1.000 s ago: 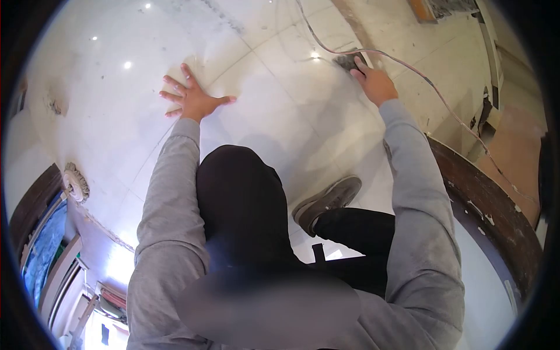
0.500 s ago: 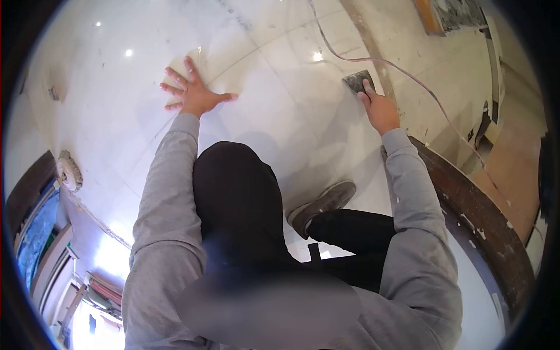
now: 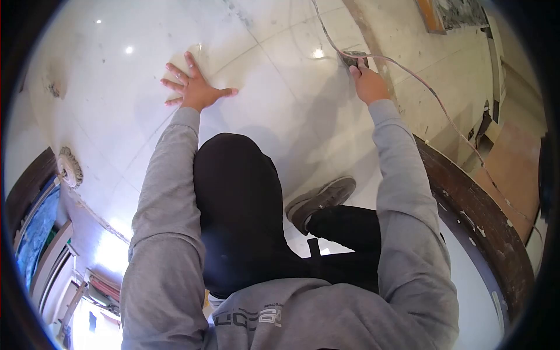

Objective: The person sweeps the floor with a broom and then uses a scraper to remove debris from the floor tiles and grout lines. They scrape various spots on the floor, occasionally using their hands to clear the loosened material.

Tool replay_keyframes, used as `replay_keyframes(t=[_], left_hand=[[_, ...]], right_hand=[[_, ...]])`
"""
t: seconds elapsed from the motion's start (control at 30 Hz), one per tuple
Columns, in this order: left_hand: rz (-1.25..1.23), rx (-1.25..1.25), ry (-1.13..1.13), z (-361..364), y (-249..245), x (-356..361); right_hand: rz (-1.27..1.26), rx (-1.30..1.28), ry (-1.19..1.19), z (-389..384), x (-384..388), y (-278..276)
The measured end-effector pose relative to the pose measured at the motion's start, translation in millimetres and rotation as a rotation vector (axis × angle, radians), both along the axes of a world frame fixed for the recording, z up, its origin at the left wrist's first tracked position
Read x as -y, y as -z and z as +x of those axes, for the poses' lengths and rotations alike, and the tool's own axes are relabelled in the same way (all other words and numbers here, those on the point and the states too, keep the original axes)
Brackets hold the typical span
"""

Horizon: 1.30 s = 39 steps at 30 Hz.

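My left hand (image 3: 197,88) lies flat on the glossy pale tile floor (image 3: 291,116), fingers spread wide, holding nothing. My right hand (image 3: 371,86) is closed around a scraper (image 3: 348,60) with a wide, dark, flat blade. The blade is against the floor, and its handle is mostly hidden by my fingers. A thin reddish cable (image 3: 429,87) runs over the floor and crosses in front of the scraper. Grout lines and smudges mark the tiles between my hands.
A round ornamental plaster-like piece (image 3: 69,167) lies at the left. Chipped dark brown wood trim (image 3: 472,216) curves along the right. My shoe (image 3: 322,201) rests on the floor below my right hand. A brown board (image 3: 516,151) is at the far right.
My right hand has moved the scraper forward and slightly left, up to the cable. My left hand stays in place. My torso has leaned back a little, showing the sweatshirt print.
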State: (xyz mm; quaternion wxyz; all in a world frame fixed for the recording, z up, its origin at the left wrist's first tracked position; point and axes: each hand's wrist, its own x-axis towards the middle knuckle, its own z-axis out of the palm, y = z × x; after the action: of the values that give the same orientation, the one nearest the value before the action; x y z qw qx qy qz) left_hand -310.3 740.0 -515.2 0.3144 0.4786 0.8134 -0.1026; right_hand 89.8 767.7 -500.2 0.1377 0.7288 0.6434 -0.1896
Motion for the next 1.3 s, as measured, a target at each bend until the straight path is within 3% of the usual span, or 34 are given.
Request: replay_keyframes(t=[0.07,0.17,0.37,0.53,0.63,0.83,0.97,1.07,1.3], left_hand=[[0.012,0.004,0.009,1.0,-2.0,-1.9],[-0.010,0.010,0.002,-4.1,-3.0,-6.6],[0.021,0.015,0.003,-2.5,-4.5,-1.3],[0.037,0.051,-0.011,-4.9,-3.1,0.0],[0.021,0.049,-0.020,-3.4,-4.6,-1.8],[0.024,0.043,-0.007,-3.9,-2.0,-1.0],[0.039,0.053,-0.008,-1.5,-3.8,-2.1],[-0.017,0.025,-0.012,-1.9,-6.4,-2.8],[0.027,0.051,-0.014,-1.7,-3.6,1.2]], right_hand=[[-0.060,0.039,0.092,-12.6,-5.1,-9.5],[-0.116,0.082,0.024,-12.1,7.7,-6.8],[-0.073,0.067,0.137,-10.3,-13.3,14.8],[-0.111,0.044,0.099,-27.2,26.8,-20.1],[-0.077,0.059,0.142,2.9,51.7,-13.4],[0.013,-0.051,0.042,25.6,16.1,1.8],[-0.041,0.077,0.008,9.3,11.6,-3.7],[-0.085,0.033,0.068,-14.8,23.7,-6.6],[-0.019,0.061,0.027,-25.0,-36.8,12.6]])
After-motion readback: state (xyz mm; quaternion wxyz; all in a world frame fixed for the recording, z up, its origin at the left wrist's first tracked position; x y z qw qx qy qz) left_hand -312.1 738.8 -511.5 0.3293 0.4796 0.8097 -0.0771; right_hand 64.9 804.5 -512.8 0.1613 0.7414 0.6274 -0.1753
